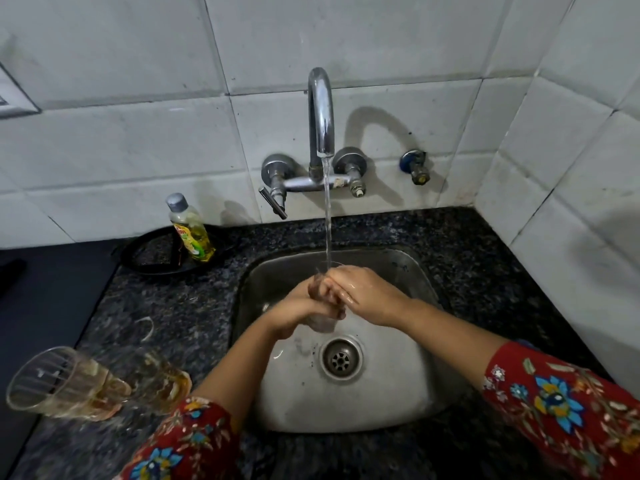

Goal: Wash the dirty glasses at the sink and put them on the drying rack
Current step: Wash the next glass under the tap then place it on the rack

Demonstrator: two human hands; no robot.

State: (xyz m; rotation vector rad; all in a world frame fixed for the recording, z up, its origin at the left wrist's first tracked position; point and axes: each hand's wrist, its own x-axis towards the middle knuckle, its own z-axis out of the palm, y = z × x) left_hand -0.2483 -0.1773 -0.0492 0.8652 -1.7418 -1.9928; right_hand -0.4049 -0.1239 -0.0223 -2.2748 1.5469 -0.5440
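Over the steel sink (398, 393) my left hand (304, 308) grips a clear glass (322, 322) from the left, and my right hand (360, 294) wraps round its upper part with fingers at the rim. Water falls from the chrome tap (321, 112) into the glass. Most of the glass is hidden by my fingers. Two dirty glasses with a yellowish film stand on the dark granite counter at the lower left: one (65, 382) nearest the edge, another (156, 379) beside my left sleeve.
A bottle of yellow dish soap (190, 230) stands on a black round tray (152, 258) left of the sink. The drain (341, 358) lies open below my hands. White tiled walls close the back and right side. A wet ring (147, 327) marks the counter.
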